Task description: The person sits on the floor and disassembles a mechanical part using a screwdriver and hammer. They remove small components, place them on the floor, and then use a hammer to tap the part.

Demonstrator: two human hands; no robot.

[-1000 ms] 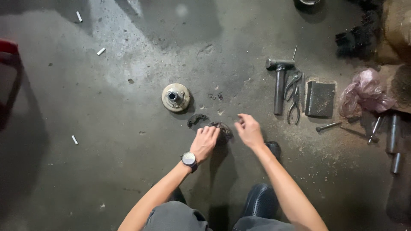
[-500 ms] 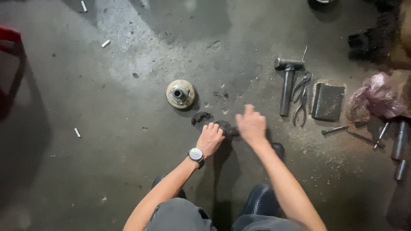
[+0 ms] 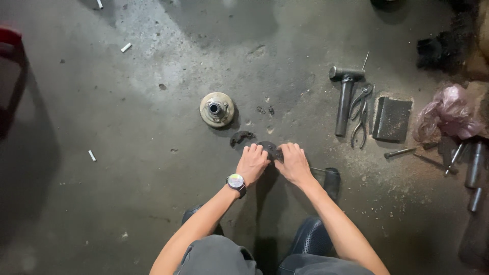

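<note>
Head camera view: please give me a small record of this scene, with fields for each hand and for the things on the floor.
left hand: on the concrete floor, fingers on a small dark round part; wristwatch on the wrist
right hand: on the same dark part, from its other side
near the hands: curved dark piece; round metal hub beyond it
tools to the right: hammer, pliers, dark flat block, pink plastic bag
grip: whether the fingers clamp the part cannot be told

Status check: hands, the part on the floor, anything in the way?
Left hand and right hand both on the dark metal part on the floor, grip unclear. Curved dark piece just beside it. Round hub apart; hammer and pliers off right.
</note>
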